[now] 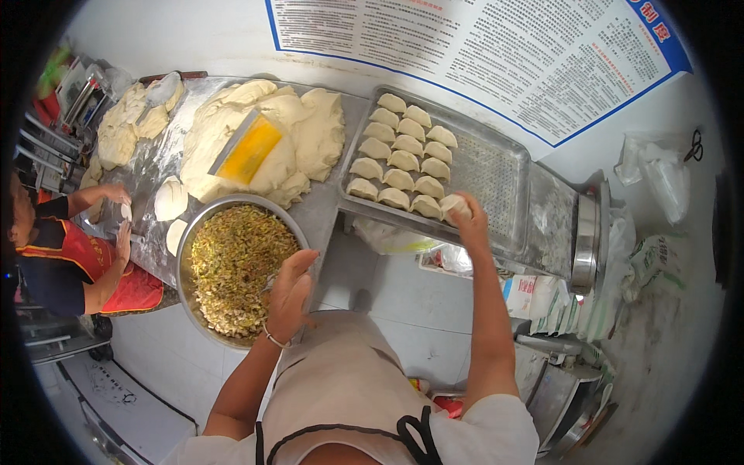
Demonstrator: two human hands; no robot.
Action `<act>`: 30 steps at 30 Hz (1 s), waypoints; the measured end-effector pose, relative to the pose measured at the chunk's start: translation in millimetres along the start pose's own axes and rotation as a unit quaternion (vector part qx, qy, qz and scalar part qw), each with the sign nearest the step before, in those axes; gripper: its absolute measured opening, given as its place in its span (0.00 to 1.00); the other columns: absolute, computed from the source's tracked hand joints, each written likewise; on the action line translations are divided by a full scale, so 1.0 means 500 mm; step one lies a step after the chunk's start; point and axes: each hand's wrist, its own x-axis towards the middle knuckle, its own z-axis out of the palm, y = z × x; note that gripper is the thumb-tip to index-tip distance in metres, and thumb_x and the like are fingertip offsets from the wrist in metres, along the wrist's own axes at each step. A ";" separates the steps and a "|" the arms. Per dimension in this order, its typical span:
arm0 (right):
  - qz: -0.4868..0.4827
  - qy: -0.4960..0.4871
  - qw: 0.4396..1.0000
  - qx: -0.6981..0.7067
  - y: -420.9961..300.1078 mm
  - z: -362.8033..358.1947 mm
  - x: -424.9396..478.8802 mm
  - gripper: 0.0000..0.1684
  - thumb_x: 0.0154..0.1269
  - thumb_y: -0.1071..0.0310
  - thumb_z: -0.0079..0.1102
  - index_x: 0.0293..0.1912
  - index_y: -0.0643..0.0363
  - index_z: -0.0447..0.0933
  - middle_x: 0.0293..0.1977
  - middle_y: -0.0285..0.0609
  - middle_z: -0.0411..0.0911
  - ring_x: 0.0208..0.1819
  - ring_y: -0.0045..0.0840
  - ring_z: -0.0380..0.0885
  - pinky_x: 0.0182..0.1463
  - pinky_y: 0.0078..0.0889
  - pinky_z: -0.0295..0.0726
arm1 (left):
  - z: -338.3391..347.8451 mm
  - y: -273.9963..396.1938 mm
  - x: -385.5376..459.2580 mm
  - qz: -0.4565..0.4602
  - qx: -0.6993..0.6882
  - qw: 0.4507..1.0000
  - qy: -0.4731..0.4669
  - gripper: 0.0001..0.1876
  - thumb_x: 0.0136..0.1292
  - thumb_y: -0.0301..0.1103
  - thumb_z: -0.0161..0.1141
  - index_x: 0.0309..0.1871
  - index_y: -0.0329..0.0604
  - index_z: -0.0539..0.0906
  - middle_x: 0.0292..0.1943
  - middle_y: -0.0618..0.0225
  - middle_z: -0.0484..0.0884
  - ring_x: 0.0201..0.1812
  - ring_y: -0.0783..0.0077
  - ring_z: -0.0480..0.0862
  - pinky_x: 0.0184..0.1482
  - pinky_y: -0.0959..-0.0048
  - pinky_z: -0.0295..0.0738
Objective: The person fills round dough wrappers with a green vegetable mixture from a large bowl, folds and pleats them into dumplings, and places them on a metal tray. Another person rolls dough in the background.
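Observation:
My right hand (474, 221) grips a filled dumpling (455, 207) at the near edge of a perforated metal tray (494, 174). Beside it, several pale crescent dumplings (403, 161) lie in rows on the tray's left part. My left hand (290, 293) is raised over the right rim of a steel bowl (293, 224), fingers extended and nothing in it. Chopped filling (241, 267) with green and yellow bits is heaped in the bowl. Flat dough wrappers (172, 199) lie just behind and left of the bowl.
A large dough mass (232, 139) covers the table's back, with a yellow-handled dough scraper (247, 148) on it. At left, a co-worker in a red apron (87, 256) handles a small dough piece. Printed sacks (532, 296) and a round metal pan (586, 244) stand at right.

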 end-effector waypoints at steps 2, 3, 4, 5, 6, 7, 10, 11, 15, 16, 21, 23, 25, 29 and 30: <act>-0.027 0.012 0.999 -0.024 0.083 -0.044 0.079 0.25 0.59 0.76 0.65 0.57 0.60 0.77 0.53 0.42 0.79 0.53 0.24 0.78 0.58 0.28 0.76 | 0.020 -0.013 0.015 0.006 0.003 1.000 0.025 0.23 0.70 0.28 0.45 0.68 0.32 0.67 0.65 0.54 0.72 0.69 0.62 0.69 0.73 0.64 0.56; -0.041 0.017 0.998 -0.036 0.125 -0.057 0.109 0.25 0.59 0.75 0.65 0.58 0.59 0.77 0.54 0.43 0.79 0.53 0.25 0.77 0.58 0.29 0.76 | 0.026 -0.019 0.021 0.000 0.005 0.999 0.032 0.23 0.71 0.29 0.45 0.68 0.32 0.67 0.65 0.54 0.72 0.69 0.62 0.69 0.73 0.64 0.57; -0.046 -0.001 0.997 -0.061 0.160 -0.066 0.131 0.25 0.59 0.76 0.65 0.58 0.58 0.77 0.54 0.43 0.79 0.53 0.25 0.78 0.58 0.30 0.76 | 0.028 -0.022 0.024 -0.005 0.007 0.999 0.039 0.23 0.71 0.29 0.46 0.68 0.33 0.67 0.65 0.54 0.73 0.69 0.63 0.69 0.73 0.64 0.57; -0.051 -0.019 0.995 -0.086 0.194 -0.074 0.149 0.25 0.59 0.76 0.65 0.58 0.57 0.78 0.54 0.43 0.79 0.53 0.25 0.78 0.58 0.30 0.76 | 0.031 -0.024 0.027 -0.010 0.009 0.999 0.045 0.23 0.71 0.30 0.46 0.68 0.33 0.68 0.65 0.55 0.73 0.69 0.63 0.69 0.72 0.64 0.58; -0.058 -0.041 0.991 -0.110 0.203 -0.072 0.166 0.25 0.59 0.76 0.65 0.58 0.56 0.78 0.54 0.43 0.80 0.53 0.26 0.78 0.58 0.31 0.77 | 0.037 -0.026 0.027 -0.021 0.013 0.997 0.074 0.22 0.72 0.32 0.47 0.66 0.35 0.69 0.64 0.57 0.74 0.68 0.65 0.71 0.70 0.64 0.61; -0.047 -0.055 0.989 -0.131 0.213 -0.069 0.176 0.25 0.59 0.76 0.65 0.57 0.55 0.79 0.53 0.43 0.80 0.53 0.26 0.78 0.58 0.32 0.77 | 0.035 -0.035 0.028 -0.027 0.008 0.996 0.084 0.21 0.72 0.33 0.47 0.66 0.36 0.70 0.63 0.57 0.75 0.67 0.65 0.72 0.69 0.64 0.63; 0.003 -0.090 0.984 -0.153 0.230 -0.059 0.182 0.23 0.60 0.75 0.63 0.56 0.54 0.80 0.52 0.43 0.80 0.52 0.28 0.78 0.58 0.33 0.77 | 0.036 -0.039 0.034 -0.042 0.016 0.992 0.116 0.20 0.73 0.35 0.49 0.64 0.36 0.73 0.60 0.60 0.77 0.63 0.68 0.74 0.65 0.67 0.67; 0.033 -0.098 0.986 -0.131 0.232 -0.058 0.183 0.22 0.60 0.75 0.63 0.56 0.54 0.80 0.52 0.44 0.80 0.52 0.29 0.79 0.58 0.33 0.76 | 0.036 -0.043 0.038 -0.044 0.035 0.992 0.113 0.20 0.73 0.37 0.48 0.64 0.37 0.73 0.60 0.61 0.77 0.63 0.68 0.74 0.64 0.66 0.68; 0.054 -0.129 0.987 -0.084 0.233 -0.058 0.192 0.22 0.61 0.73 0.62 0.56 0.55 0.80 0.52 0.47 0.80 0.51 0.36 0.80 0.58 0.35 0.76 | 0.019 -0.051 0.036 -0.048 0.063 0.989 0.126 0.20 0.75 0.41 0.47 0.63 0.39 0.74 0.60 0.63 0.77 0.62 0.69 0.75 0.64 0.65 0.71; 0.023 -0.128 0.984 -0.125 0.241 -0.059 0.195 0.23 0.61 0.72 0.61 0.57 0.56 0.79 0.52 0.48 0.80 0.52 0.39 0.79 0.59 0.37 0.75 | 0.014 -0.050 0.032 -0.047 0.057 0.988 0.138 0.20 0.75 0.41 0.47 0.62 0.39 0.75 0.59 0.63 0.77 0.62 0.69 0.76 0.63 0.65 0.71; -0.085 -0.144 0.947 -0.275 0.259 -0.059 0.200 0.28 0.58 0.66 0.60 0.60 0.58 0.76 0.57 0.53 0.76 0.61 0.46 0.71 0.66 0.47 0.67 | -0.032 -0.033 0.013 -0.022 0.065 0.984 0.164 0.18 0.75 0.37 0.51 0.61 0.37 0.77 0.56 0.63 0.79 0.58 0.71 0.77 0.63 0.69 0.69; -0.189 -0.049 0.906 -0.375 0.261 -0.056 0.191 0.30 0.55 0.66 0.61 0.59 0.63 0.75 0.58 0.53 0.75 0.63 0.48 0.69 0.68 0.49 0.64 | -0.076 -0.022 0.001 -0.004 0.043 0.980 0.195 0.16 0.75 0.35 0.52 0.59 0.37 0.78 0.56 0.63 0.79 0.58 0.74 0.77 0.62 0.71 0.71; -0.254 -0.035 0.910 -0.327 0.202 -0.020 0.180 0.28 0.60 0.65 0.63 0.60 0.62 0.75 0.55 0.52 0.76 0.60 0.48 0.70 0.65 0.51 0.65 | -0.143 -0.014 -0.021 0.008 -0.021 0.967 0.252 0.14 0.75 0.34 0.53 0.57 0.37 0.79 0.55 0.64 0.81 0.56 0.76 0.78 0.60 0.72 0.72; -0.097 -0.235 0.958 -0.132 -0.019 0.106 0.023 0.24 0.65 0.70 0.61 0.61 0.60 0.74 0.47 0.44 0.78 0.48 0.28 0.76 0.52 0.33 0.75 | -0.367 -0.013 -0.041 0.125 0.016 0.900 0.417 0.12 0.74 0.34 0.56 0.53 0.38 0.82 0.45 0.71 0.84 0.46 0.80 0.80 0.51 0.78 0.75; -0.057 -0.327 0.942 -0.048 -0.040 0.143 -0.020 0.25 0.67 0.72 0.59 0.63 0.57 0.73 0.47 0.42 0.78 0.46 0.24 0.76 0.48 0.28 0.76 | -0.444 -0.019 -0.048 0.137 0.042 0.882 0.450 0.11 0.74 0.35 0.57 0.51 0.38 0.82 0.41 0.73 0.85 0.43 0.81 0.81 0.48 0.79 0.76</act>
